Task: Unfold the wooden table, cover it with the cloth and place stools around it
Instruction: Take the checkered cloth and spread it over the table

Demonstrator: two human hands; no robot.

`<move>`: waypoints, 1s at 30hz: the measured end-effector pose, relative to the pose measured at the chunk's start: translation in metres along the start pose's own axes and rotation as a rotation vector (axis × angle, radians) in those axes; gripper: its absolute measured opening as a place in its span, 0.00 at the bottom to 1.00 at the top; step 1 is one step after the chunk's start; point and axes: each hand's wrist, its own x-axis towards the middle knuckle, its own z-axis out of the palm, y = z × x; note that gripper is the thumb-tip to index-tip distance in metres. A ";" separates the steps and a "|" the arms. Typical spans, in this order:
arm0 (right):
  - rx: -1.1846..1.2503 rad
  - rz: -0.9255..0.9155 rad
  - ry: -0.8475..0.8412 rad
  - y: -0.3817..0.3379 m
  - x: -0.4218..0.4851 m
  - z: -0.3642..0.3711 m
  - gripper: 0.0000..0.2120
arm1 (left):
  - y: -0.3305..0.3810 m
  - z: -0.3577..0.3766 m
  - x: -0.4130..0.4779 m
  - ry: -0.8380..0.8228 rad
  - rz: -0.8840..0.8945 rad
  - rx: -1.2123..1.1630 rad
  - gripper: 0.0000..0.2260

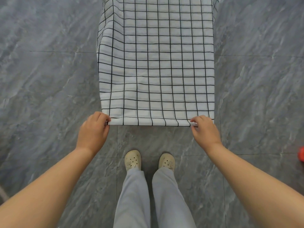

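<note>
A white cloth with a black grid pattern lies spread flat in front of me and runs up to the top edge of the view. Its left side hangs down in a fold. The wooden table is hidden under it. My left hand pinches the cloth's near left corner. My right hand pinches the near edge close to the right corner. The near edge is stretched straight between the two hands. No stool is in view.
Grey marbled floor tiles surround the covered table on both sides. My feet in cream clogs stand just behind the cloth's near edge. A small red object shows at the right edge of the view.
</note>
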 end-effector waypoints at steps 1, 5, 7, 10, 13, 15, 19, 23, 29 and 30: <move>-0.006 -0.024 -0.021 -0.008 0.002 0.002 0.10 | -0.003 0.000 0.000 0.006 0.018 0.005 0.07; -0.032 -0.120 -0.046 -0.040 0.013 0.009 0.19 | -0.015 -0.008 0.007 0.065 0.094 0.058 0.06; -0.029 -0.193 -0.005 -0.059 0.019 0.012 0.20 | -0.025 -0.015 0.011 0.101 0.200 0.116 0.05; 0.002 -0.291 0.050 -0.085 0.024 0.016 0.18 | -0.044 -0.026 0.017 0.081 0.361 0.210 0.06; 0.015 -0.355 0.055 -0.105 0.028 0.021 0.17 | -0.067 -0.043 0.018 0.061 0.422 0.281 0.08; 0.020 -0.369 0.047 -0.115 0.030 0.023 0.16 | -0.080 -0.059 0.019 0.088 0.452 0.320 0.08; 0.042 -0.396 0.036 -0.131 0.033 0.027 0.12 | -0.104 -0.070 0.009 0.104 0.420 0.393 0.10; -0.013 -0.371 -0.036 -0.133 0.033 0.036 0.10 | -0.112 -0.037 -0.014 -0.040 0.339 0.386 0.17; -0.045 -0.238 -0.130 -0.121 0.034 0.043 0.12 | -0.094 0.000 -0.021 -0.131 0.128 0.270 0.18; -0.042 -0.228 -0.133 -0.119 0.035 0.042 0.12 | -0.093 0.004 -0.018 -0.120 0.094 0.248 0.16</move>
